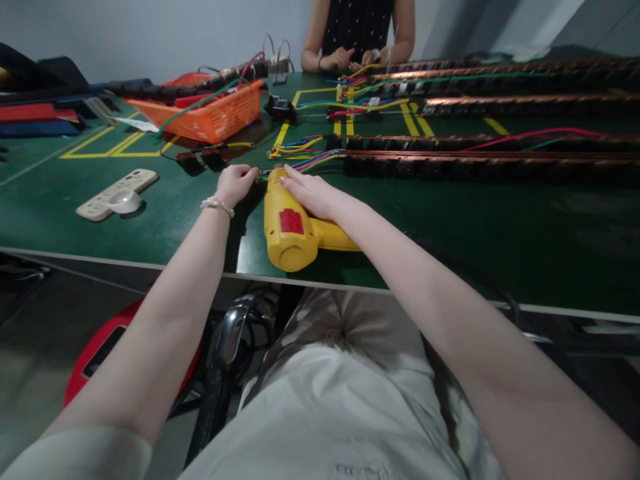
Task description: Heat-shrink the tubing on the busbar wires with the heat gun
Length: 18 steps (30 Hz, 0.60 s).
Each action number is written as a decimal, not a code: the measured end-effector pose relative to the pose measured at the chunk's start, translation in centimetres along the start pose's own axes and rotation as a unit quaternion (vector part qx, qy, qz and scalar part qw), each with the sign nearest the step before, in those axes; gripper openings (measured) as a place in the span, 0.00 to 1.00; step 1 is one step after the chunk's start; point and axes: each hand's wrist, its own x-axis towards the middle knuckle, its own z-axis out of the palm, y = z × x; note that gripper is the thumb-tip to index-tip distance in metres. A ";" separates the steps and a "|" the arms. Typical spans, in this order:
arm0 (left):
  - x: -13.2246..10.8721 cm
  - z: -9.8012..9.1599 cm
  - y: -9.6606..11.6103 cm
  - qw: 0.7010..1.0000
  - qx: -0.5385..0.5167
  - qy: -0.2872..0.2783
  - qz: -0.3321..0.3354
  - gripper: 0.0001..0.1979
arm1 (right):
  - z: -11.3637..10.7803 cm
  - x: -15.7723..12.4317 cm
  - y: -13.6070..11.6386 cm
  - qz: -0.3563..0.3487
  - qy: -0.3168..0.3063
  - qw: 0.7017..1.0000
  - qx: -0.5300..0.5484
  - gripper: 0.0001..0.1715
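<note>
A yellow heat gun (287, 227) with a red label lies on the green table in front of me, its nozzle pointing away and its handle to the right. My left hand (236, 185), wearing a pale bracelet, is closed in a pinch on thin wires (261, 176) left of the nozzle. Stretched fingers of my right hand (315, 195) lie against the front part of the heat gun, and my forearm crosses above its handle. Coloured wires (320, 159) run from behind that hand to a long copper-edged bar (425, 163). The undersides of the right fingers are hidden.
An orange basket (215, 117) with wired parts stands at the back left. Nearer lie a power strip (117, 195) and a roll of clear tape (125, 201). More copper bars (525, 105) stretch along the right. Across the table sits a person (357, 40) with hands at wires.
</note>
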 end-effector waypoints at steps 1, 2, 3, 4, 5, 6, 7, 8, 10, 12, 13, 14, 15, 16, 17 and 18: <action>0.0 0.0 0.0 1.000 0.002 0.001 0.001 0.18 | 0.3 0.2 -0.2 -0.006 0.000 1.000 0.004 0.39; 0.0 0.0 0.0 1.000 0.004 0.002 0.001 0.18 | 0.5 0.4 -0.3 -0.012 0.000 1.000 0.007 0.39; 0.0 0.0 0.1 1.000 0.006 0.002 0.001 0.18 | 0.7 0.6 -0.5 -0.019 0.000 1.000 0.008 0.40; 0.0 -0.1 0.2 1.000 0.008 0.002 0.000 0.18 | 0.9 0.8 -0.7 -0.026 -0.001 1.000 0.010 0.41; 0.0 -0.1 0.2 1.000 0.009 0.001 0.000 0.18 | 1.1 1.0 -0.8 -0.030 -0.003 0.999 0.010 0.41; 0.0 -0.1 0.3 1.000 0.009 0.000 0.000 0.18 | 1.2 1.1 -1.0 -0.033 -0.005 0.999 0.011 0.41; 0.0 -0.2 0.3 1.000 0.008 0.000 0.001 0.18 | 1.4 1.2 -1.1 -0.034 -0.006 0.999 0.013 0.41; 0.0 -0.2 0.3 1.000 0.008 0.000 0.002 0.18 | 1.5 1.3 -1.2 -0.035 -0.006 0.999 0.015 0.41; 0.1 -0.1 0.1 1.000 0.004 0.000 0.005 0.17 | 1.7 1.4 -1.3 -0.035 -0.008 0.999 0.016 0.40; 0.3 -0.1 -0.1 1.000 -0.002 0.000 0.009 0.17 | 1.8 1.5 -1.1 -0.041 -0.008 0.999 0.018 0.40; 0.3 -0.1 -0.2 1.000 -0.005 0.000 0.012 0.17 | 1.8 1.5 -1.0 -0.046 -0.007 0.999 0.022 0.41; 0.3 0.0 -0.2 1.000 -0.007 0.000 0.013 0.17 | 1.8 1.5 -0.9 -0.053 -0.006 0.998 0.025 0.42; 0.3 0.0 -0.3 1.000 -0.009 0.001 0.015 0.17 | 1.8 1.5 -0.7 -0.058 -0.005 0.998 0.028 0.43; 0.3 -0.1 -0.3 1.000 -0.010 0.001 0.015 0.17 | 1.7 1.5 -0.6 -0.063 -0.003 0.998 0.030 0.43; 0.2 -0.1 -0.2 1.000 -0.011 0.000 0.015 0.17 | 1.7 1.4 -0.6 -0.065 -0.003 0.997 0.031 0.43; 0.2 -0.1 -0.2 1.000 -0.012 -0.001 0.014 0.17 | 1.6 1.4 -0.6 -0.064 -0.006 0.997 0.032 0.43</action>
